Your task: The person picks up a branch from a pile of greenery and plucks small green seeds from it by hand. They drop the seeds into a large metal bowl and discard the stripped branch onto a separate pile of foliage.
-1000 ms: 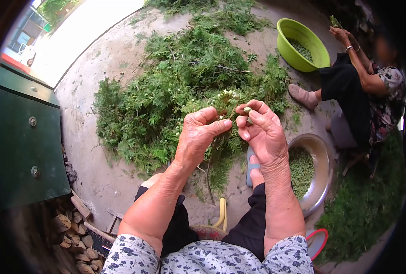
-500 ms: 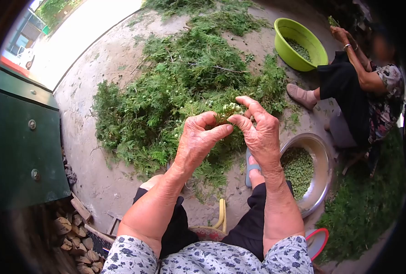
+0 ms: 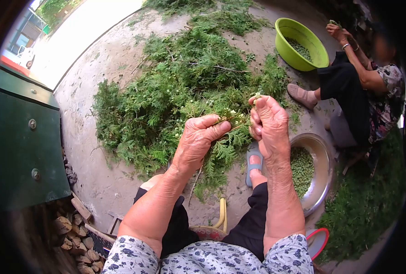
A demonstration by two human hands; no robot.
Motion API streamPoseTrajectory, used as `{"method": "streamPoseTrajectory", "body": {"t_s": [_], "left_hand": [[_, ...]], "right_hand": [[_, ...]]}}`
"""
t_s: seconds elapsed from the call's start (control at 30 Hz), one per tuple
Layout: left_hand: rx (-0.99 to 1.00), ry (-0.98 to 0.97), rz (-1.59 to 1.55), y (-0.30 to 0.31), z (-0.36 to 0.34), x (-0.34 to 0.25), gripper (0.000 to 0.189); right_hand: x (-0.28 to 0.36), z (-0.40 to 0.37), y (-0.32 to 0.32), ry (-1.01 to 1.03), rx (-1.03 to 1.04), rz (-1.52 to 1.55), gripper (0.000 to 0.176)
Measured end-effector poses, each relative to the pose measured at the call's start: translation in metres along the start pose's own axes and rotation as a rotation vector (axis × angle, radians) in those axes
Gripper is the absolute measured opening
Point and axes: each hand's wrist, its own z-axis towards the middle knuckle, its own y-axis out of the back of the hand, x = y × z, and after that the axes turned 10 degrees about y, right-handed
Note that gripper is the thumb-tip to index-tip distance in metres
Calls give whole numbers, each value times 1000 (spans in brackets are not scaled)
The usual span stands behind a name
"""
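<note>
My left hand (image 3: 197,139) is closed, pinching an evergreen sprig (image 3: 227,147) with flat, scaly leaves between thumb and forefinger. Pale green cones show on the sprig near the fingertips. To the right and slightly higher, my right hand (image 3: 272,125) is closed with a small green cone (image 3: 257,96) at the thumb and fingertips. The lower fingers curl inward; whether they hold more cones is hidden. Under both hands lies a big heap of cut evergreen branches (image 3: 162,100). Beside my right forearm stands a metal basin (image 3: 325,176) holding many green cones (image 3: 300,176).
A lime green tub (image 3: 319,57) with cones stands at the far right. Another person (image 3: 367,82) sits beside it, holding a sprig. A dark green metal box (image 3: 24,137) is at left, above firewood (image 3: 77,242). A red-rimmed container (image 3: 319,242) sits low right.
My right hand has pulled away from the sprig, to the right, with a cone in its fingertips. My left hand keeps the sprig, which now hangs lower. The other person's hands shifted slightly.
</note>
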Motion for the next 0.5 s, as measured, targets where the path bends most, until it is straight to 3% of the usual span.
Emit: {"method": "streamPoseTrajectory", "body": {"t_s": [0.1, 0.17, 0.37, 0.43, 0.5], "left_hand": [[9, -13, 134, 14, 0, 2, 9], [16, -56, 193, 16, 1, 1, 12], [43, -69, 53, 14, 3, 3, 16], [124, 30, -117, 9, -3, -9, 22], [60, 15, -97, 8, -3, -9, 24]], "right_hand": [[9, 4, 6, -10, 26, 97, 26], [8, 3, 4, -30, 30, 105, 27], [7, 1, 0, -9, 113, 171, 29], [6, 1, 0, -7, 153, 268, 33], [6, 1, -1, -12, 153, 299, 35]]}}
